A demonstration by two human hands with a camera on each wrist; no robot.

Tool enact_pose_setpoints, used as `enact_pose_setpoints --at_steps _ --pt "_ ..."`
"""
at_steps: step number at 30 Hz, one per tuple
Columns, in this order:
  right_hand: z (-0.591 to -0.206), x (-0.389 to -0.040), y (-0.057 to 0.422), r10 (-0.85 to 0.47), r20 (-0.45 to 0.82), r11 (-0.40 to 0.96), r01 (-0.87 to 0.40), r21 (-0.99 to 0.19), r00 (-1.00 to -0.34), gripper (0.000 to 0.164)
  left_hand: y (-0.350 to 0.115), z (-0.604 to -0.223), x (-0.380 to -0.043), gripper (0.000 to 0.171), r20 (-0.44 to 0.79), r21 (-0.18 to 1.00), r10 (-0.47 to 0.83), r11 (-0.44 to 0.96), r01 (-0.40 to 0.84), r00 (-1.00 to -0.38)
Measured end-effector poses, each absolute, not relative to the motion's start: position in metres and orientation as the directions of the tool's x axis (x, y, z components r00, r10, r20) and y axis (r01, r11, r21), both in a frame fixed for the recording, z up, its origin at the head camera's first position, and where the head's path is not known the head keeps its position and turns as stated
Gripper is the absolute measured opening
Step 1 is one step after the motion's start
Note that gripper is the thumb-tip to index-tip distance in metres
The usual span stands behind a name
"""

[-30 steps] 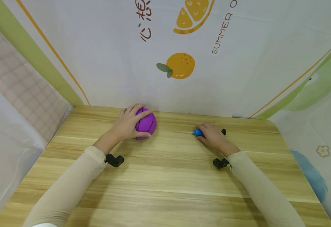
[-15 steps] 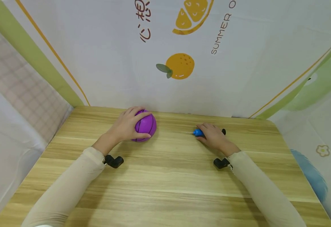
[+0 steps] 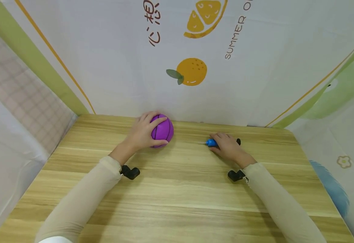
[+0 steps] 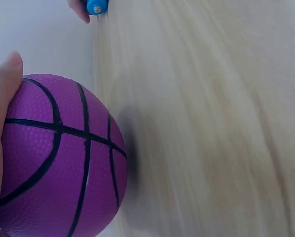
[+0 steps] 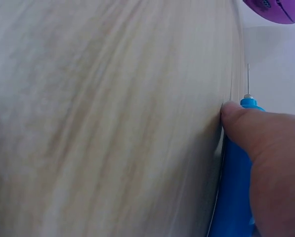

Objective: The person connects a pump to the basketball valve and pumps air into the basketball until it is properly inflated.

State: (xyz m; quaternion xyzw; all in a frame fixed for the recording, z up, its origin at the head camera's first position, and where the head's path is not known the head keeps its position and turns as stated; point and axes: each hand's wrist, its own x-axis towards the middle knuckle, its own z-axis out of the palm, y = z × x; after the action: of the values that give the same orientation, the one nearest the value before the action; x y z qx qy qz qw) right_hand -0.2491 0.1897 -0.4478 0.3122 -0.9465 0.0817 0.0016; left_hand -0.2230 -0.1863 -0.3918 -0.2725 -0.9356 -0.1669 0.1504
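A small purple basketball (image 3: 163,131) with black seams is gripped in my left hand (image 3: 143,132) near the back of the table. Its fingers spread over the far side and the thumb lies along the near side. In the left wrist view the purple basketball (image 4: 63,153) is close over the wood, its shadow beside it. To the right, my right hand (image 3: 227,145) holds a blue ball pump (image 3: 211,142) lying sideways, its thin needle toward the ball. A black end shows past the hand. The right wrist view has the thumb (image 5: 251,126) along the blue barrel (image 5: 234,182).
The wooden table (image 3: 177,199) reaches back to a white curtain (image 3: 128,77) printed with oranges and lettering. More cloth hangs at the left and right sides. A black camera mount (image 3: 130,172) juts from the left wrist, another (image 3: 236,175) from the right.
My left hand has carried the basketball a little to the right, nearer the needle, after a slight shift toward me. The right hand and the pump have stayed in place.
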Motion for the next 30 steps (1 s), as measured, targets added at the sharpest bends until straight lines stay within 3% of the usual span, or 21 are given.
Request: enact_pose_setpoints --at_steps 23,30 --pt "-0.445 -0.249 0.194 -0.594 0.060 0.790 -0.596 -0.141 -0.802 0.062 -0.185 -0.394 -0.224 0.095 0.360 0.241 0.489 0.774 0.586 -0.794" --pt "-0.429 -0.250 0.205 -0.579 0.063 0.790 -0.579 -0.201 -0.813 0.067 -0.193 -0.384 -0.220 0.098 0.361 0.299 0.476 0.755 0.583 -0.802"
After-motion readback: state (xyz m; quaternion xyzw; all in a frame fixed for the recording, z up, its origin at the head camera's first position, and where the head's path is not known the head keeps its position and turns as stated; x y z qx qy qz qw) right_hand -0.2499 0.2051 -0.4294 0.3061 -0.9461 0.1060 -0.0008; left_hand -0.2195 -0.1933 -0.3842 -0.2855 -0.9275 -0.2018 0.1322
